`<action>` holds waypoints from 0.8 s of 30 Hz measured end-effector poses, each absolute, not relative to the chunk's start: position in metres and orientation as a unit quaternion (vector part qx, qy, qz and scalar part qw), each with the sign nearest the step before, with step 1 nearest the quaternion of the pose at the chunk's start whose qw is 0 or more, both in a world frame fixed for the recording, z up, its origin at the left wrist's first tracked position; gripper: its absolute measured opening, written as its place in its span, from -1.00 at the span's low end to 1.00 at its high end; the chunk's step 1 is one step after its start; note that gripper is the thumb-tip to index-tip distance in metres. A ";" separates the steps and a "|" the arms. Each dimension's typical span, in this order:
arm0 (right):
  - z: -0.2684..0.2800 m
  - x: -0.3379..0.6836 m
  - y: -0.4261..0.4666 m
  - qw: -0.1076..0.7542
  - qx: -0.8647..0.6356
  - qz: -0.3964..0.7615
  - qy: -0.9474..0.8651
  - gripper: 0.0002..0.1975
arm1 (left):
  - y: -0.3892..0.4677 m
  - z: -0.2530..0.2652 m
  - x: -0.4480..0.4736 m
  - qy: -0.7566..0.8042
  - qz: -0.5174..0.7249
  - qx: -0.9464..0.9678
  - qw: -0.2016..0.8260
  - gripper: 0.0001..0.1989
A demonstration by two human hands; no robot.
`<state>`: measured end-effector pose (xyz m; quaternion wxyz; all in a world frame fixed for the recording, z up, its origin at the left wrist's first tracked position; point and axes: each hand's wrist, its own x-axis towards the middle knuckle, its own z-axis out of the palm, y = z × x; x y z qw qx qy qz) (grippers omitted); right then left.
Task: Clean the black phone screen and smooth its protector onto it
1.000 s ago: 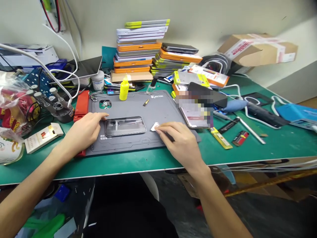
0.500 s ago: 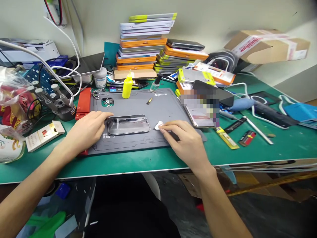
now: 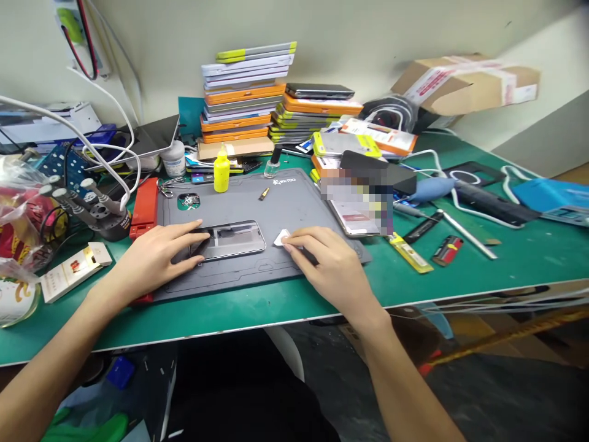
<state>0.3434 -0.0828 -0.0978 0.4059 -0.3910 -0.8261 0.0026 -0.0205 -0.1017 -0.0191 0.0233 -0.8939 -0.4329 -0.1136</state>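
A smartphone (image 3: 234, 239) lies flat on the grey work mat (image 3: 257, 270), its dark glossy face up. My left hand (image 3: 159, 248) grips the phone's left end, thumb at the near edge and fingers reaching over the glass and far edge. To the right of the phone, my right hand (image 3: 329, 261) pinches a small white triangular pick (image 3: 280, 238) between thumb and fingertips, just above or on the mat. Farther back on the mat stand a yellow bottle (image 3: 221, 172) and a short brush tip (image 3: 264, 194); a dish of screws (image 3: 188, 201) is at upper left.
A red holder (image 3: 146, 205) borders the mat's left side, near a cigarette box (image 3: 73, 271) and a screwdriver stand (image 3: 108, 215). A glass bottle (image 3: 272, 164) stands behind. Flat cases (image 3: 243, 95) are stacked at the wall. Another phone (image 3: 356, 215) and cables crowd the right.
The view has shifted, so everything sits further left and lower. My left hand has moved over the phone's left end, its fingers spreading. My right hand keeps its pinch on the pick.
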 end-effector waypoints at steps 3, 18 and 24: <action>-0.098 0.344 -0.082 0.406 -0.389 0.002 -0.827 -0.94 | -0.099 -0.019 -0.023 -0.404 -0.108 -0.907 0.049 -0.52; -0.090 0.345 -0.080 0.407 -0.414 0.006 -0.814 -0.86 | -0.094 -0.004 -0.011 -0.292 -0.028 -0.936 0.196 -0.57; -0.090 0.346 -0.082 0.399 -0.414 0.005 -0.818 -0.88 | -0.095 -0.002 -0.007 -0.296 -0.020 -0.935 0.193 -0.58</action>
